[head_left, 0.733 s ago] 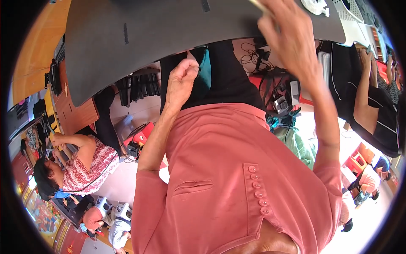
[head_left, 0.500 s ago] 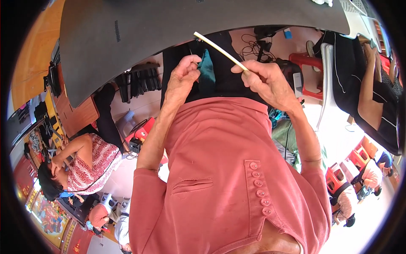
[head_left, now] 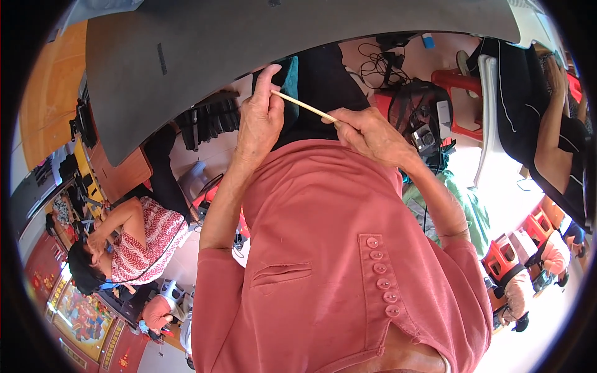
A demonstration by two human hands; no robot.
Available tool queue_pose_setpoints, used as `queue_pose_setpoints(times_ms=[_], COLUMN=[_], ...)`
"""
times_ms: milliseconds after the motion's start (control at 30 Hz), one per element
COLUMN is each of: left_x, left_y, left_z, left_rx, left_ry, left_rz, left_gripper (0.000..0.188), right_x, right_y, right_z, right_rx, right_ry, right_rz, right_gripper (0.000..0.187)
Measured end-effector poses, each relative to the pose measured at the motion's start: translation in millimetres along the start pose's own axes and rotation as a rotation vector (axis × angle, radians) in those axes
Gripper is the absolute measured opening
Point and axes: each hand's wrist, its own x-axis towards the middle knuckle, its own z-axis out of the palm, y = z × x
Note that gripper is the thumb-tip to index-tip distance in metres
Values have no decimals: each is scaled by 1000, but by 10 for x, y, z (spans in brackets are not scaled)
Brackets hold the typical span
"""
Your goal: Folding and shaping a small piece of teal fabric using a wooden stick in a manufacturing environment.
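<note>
A thin pale stick (head_left: 303,105) slants between my two hands over my lap. My right hand (head_left: 373,135) is closed round its right end, thumb and forefinger pinching it. The stick's far tip meets the thumb side of my left hand (head_left: 260,121), beside the fingers. A shiny teal piece of cloth (head_left: 290,82) shows right behind my left fingers, which are closed on its edge. Part of the cloth is hidden by that hand and by the table edge.
The dark table (head_left: 205,56) curves across just beyond my hands. Under it lie black cables (head_left: 380,65) and a black mesh bag (head_left: 420,109). A red stool (head_left: 460,99) stands on the right. People sit on both sides, one in a red-and-white patterned top (head_left: 146,239).
My right hand has lowered and moved left, bringing the stick's tip down to my left hand. My left hand has turned more upright, and the teal cloth now shows less, beyond its fingers.
</note>
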Motion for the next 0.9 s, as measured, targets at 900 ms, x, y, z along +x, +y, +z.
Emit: queue_pose_setpoints(times_ms=[900], left_x=[-106], left_y=[65], left_z=[36], left_rx=[-289], left_ry=[230], left_rz=[-82], left_gripper=[48], right_x=[141], right_y=[60], right_z=[512], right_rx=[685], right_ry=[149], right_rz=[143], right_gripper=[21])
